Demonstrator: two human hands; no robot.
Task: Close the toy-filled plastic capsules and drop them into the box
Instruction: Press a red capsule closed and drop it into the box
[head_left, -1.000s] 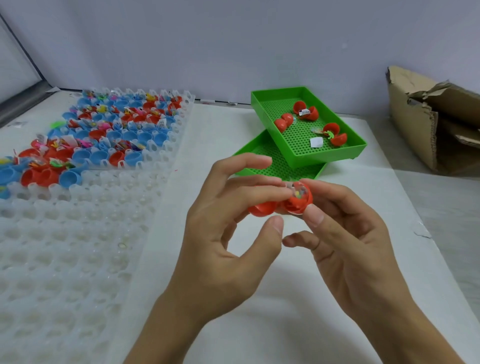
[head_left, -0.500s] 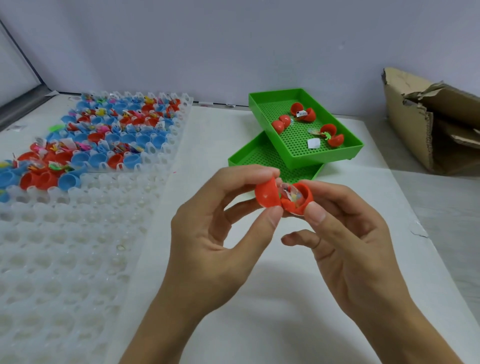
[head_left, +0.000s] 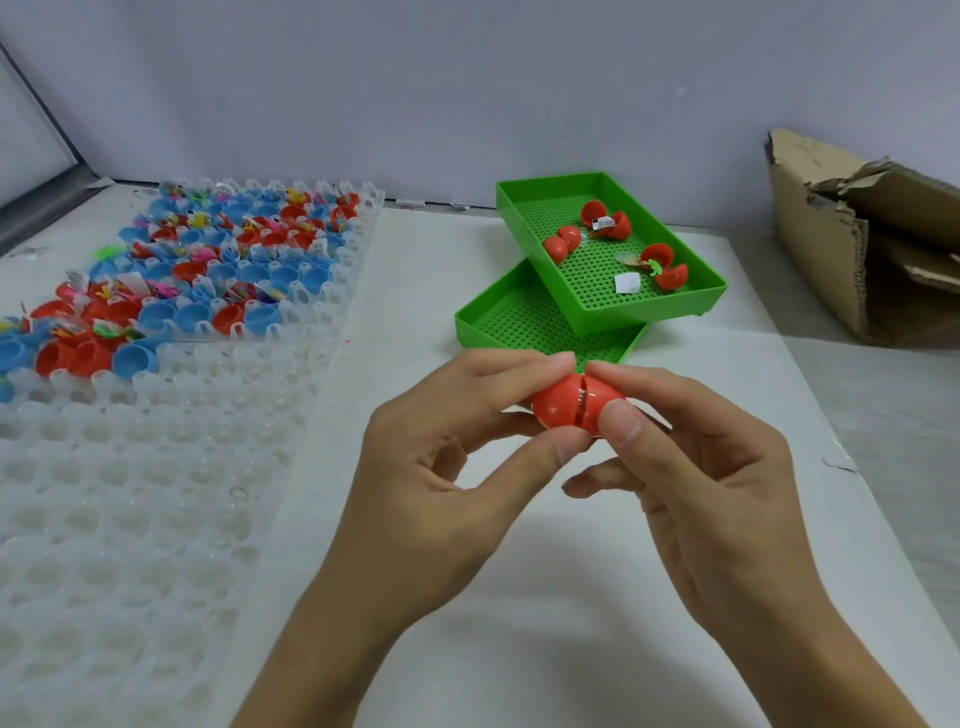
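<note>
Your left hand and right hand now pinch the red capsule nearly closed above the desk; half a second ago it gaped. Squeeze, then box.

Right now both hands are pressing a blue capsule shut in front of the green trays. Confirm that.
Not quite: the capsule is red, not blue. The head view shows the left hand and right hand pressing its halves together in front of the green trays.
</note>
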